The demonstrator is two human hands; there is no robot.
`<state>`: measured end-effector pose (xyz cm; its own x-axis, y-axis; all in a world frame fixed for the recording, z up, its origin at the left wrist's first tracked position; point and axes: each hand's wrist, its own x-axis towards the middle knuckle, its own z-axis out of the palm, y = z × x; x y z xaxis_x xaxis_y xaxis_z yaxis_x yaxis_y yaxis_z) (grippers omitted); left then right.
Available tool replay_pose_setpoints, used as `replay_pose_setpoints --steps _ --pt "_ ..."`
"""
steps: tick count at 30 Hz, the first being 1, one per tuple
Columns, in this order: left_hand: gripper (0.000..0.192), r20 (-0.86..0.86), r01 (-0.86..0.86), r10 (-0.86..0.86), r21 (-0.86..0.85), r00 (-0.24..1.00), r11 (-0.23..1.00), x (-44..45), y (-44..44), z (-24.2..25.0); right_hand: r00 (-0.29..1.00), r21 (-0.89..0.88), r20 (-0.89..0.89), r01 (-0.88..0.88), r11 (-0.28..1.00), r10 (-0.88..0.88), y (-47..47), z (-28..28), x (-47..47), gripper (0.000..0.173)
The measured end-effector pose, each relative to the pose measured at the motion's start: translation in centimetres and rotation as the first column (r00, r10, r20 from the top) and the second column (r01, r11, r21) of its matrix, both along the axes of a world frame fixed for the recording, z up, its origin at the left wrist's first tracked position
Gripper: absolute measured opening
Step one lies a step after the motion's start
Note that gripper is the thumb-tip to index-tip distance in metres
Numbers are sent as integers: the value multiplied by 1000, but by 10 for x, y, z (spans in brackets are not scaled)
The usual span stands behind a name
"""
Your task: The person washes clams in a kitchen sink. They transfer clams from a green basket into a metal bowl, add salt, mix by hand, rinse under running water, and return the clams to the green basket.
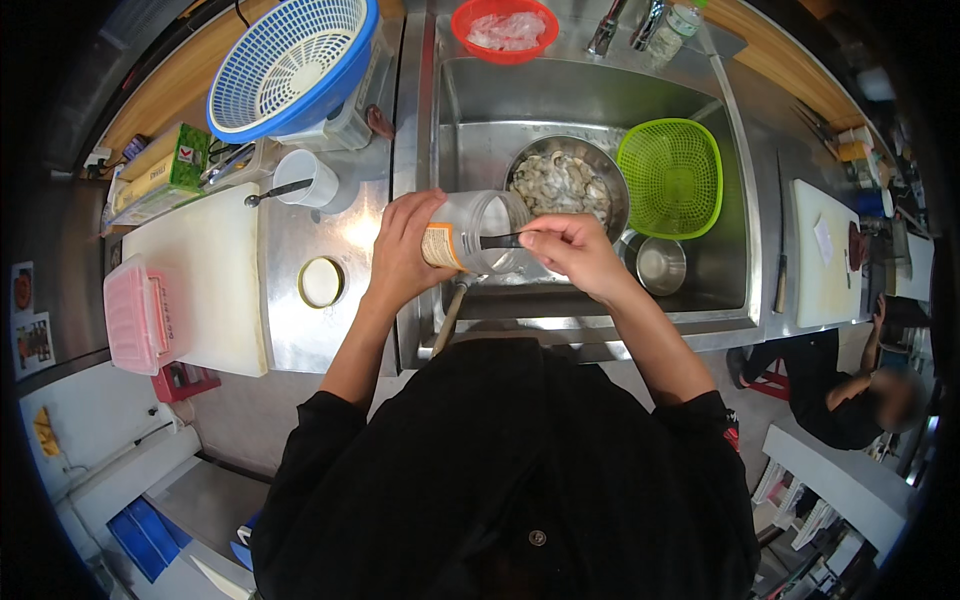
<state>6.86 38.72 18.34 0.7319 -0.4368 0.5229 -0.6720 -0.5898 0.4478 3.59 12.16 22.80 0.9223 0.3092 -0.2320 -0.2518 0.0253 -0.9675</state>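
My left hand (407, 244) grips a clear plastic jar (480, 229) with an orange-edged label, tilted on its side with its mouth to the right. Between the fingers of my right hand (574, 251) is a dark spoon (501, 241), its far end inside the jar's mouth. White contents show through the jar wall. Just beyond, in the sink, a steel bowl (619, 176) holds shucked oysters (559, 184) with something white on top. A round lid (320, 283) lies on the steel counter at the left.
A green basket (671, 180) and small steel bowls (661, 266) stand in the sink (600, 304). A red basket (504, 56) sits behind it. Left are a white cup (306, 178) with a measuring spoon, a blue-and-white colander (292, 67) and a cutting board (202, 285). Another person (832, 397) is at far right.
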Motion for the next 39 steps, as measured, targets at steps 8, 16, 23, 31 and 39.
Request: replay_pose_setpoints --steps 8,16,23,31,39 --pt "99 -130 -127 127 13 983 992 8 -8 -8 955 186 -22 295 937 -296 -41 0 8 13" --pt "101 -199 -239 225 -53 954 969 24 4 -4 781 125 194 580 805 -593 -85 -3 9 14" --pt "102 -251 -209 190 -53 949 976 15 5 -4 644 -43 386 728 685 -660 -87 -64 34 15" --pt "104 -293 -214 179 -90 939 973 7 10 -7 603 -160 489 772 615 -630 -98 -67 36 18" --pt "104 -342 -200 150 -117 928 973 3 8 -10 522 -466 853 754 463 8 -105 -81 10 22"
